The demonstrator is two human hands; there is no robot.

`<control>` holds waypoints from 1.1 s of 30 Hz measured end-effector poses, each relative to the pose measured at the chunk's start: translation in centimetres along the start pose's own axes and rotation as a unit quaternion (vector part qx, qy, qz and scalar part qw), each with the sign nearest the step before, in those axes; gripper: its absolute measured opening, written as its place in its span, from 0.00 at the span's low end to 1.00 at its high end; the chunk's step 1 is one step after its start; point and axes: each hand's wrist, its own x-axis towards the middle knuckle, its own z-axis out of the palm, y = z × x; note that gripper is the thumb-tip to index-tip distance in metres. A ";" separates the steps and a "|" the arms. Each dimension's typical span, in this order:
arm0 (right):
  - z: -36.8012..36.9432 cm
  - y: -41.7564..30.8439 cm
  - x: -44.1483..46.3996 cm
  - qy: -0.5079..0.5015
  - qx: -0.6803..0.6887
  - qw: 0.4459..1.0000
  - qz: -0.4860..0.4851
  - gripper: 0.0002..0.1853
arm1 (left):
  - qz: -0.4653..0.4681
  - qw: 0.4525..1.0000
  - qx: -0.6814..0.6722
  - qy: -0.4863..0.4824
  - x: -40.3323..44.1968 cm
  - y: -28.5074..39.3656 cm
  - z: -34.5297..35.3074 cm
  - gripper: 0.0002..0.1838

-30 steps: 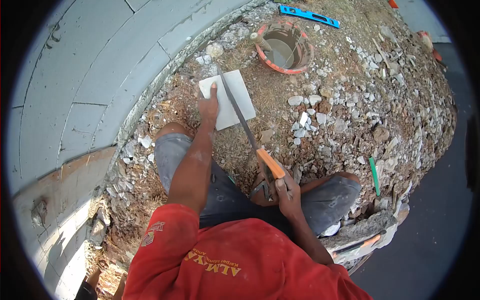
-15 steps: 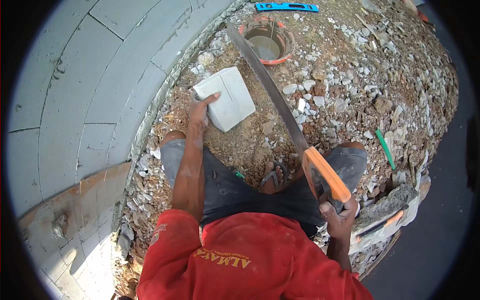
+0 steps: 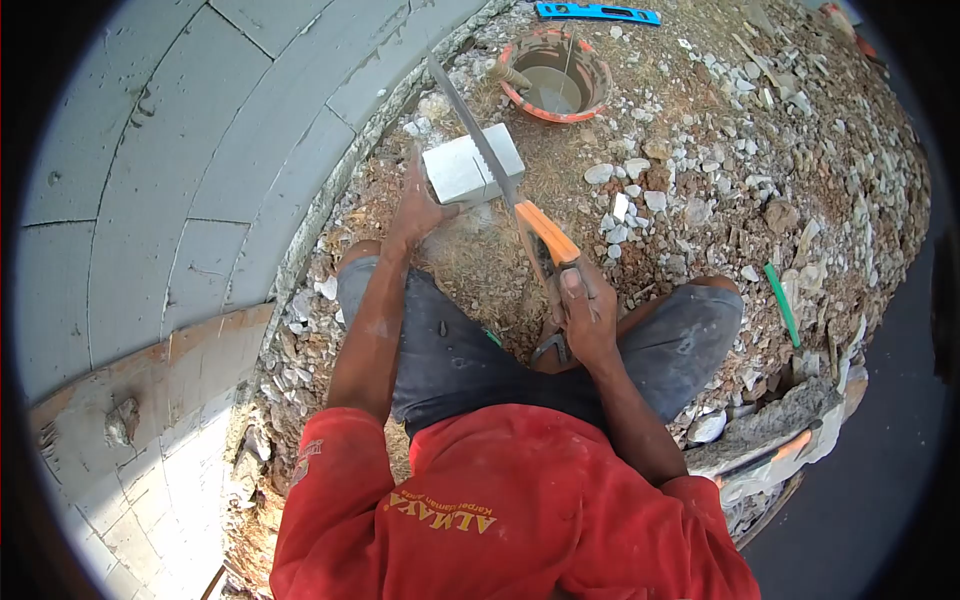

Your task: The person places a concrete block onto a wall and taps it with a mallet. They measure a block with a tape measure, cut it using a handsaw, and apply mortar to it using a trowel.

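Note:
A white block stands on the dry ground in front of me, with a dark cut line on its near side. My left hand is at the block's left near corner, thumb and fingers spread apart, the thumb close to its lower edge. In my right hand is the orange handle of a saw. The saw's long grey blade passes over the block's top and points up and left, past its far edge. Whether the teeth touch the block cannot be told.
Beyond the block are an orange-rimmed bucket of grey liquid and a blue spirit level. A grey block wall curves along the left. Broken stones and a green strip lie to the right.
Since half a second ago the saw has swung left from the open ground onto the block. The block has been turned, and my left hand has shifted with its fingers spread.

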 end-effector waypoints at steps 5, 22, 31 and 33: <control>2.8 3.0 1.1 0.004 0.084 0.995 0.050 0.20 | 0.031 0.978 0.208 -0.005 -0.7 5.3 -0.9 0.73; 5.7 6.3 5.0 0.030 0.025 0.999 -0.013 0.21 | -0.040 0.946 0.306 -0.101 7.8 4.6 -1.2 0.65; 4.4 4.0 3.0 0.012 -0.085 0.996 0.015 0.26 | -0.071 0.942 0.308 -0.115 7.8 4.9 -1.5 0.63; 5.7 4.0 7.1 0.010 -0.086 0.996 0.017 0.26 | -0.056 0.944 0.302 -0.119 7.3 5.0 -1.1 0.65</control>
